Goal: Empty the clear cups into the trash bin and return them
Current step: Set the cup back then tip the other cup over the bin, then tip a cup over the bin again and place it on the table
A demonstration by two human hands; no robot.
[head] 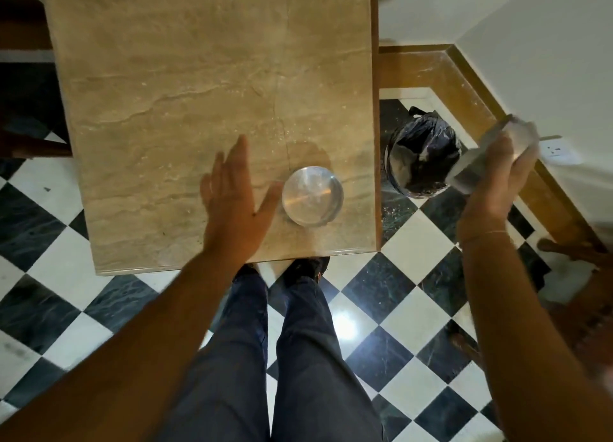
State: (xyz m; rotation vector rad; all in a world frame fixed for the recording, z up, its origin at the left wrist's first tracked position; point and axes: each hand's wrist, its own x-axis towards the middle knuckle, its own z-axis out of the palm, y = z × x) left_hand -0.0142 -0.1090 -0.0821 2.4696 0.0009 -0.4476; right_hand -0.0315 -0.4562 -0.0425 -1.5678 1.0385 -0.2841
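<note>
From the head camera I look straight down on a beige stone worktop point(199, 93) over a black-and-white checkered floor point(381, 295). My left hand point(234, 196) hovers flat above the worktop, fingers spread and grasping nothing, its thumb reaching toward a clear cup point(312, 195) that stands upright near the worktop's front right corner; I cannot tell whether the thumb touches it. Whether that cup has anything inside, I cannot say. My right hand point(491, 189) is off the worktop's right edge, wrapped around a second clear cup point(491, 153), which is tilted with one end pointing down-left toward the trash bin point(423, 153). This cup is motion-blurred, so its contents are unclear. The bin, lined with a black bag, sits on the floor just beside the worktop's right edge, and the tilted cup hangs at its right rim
</note>
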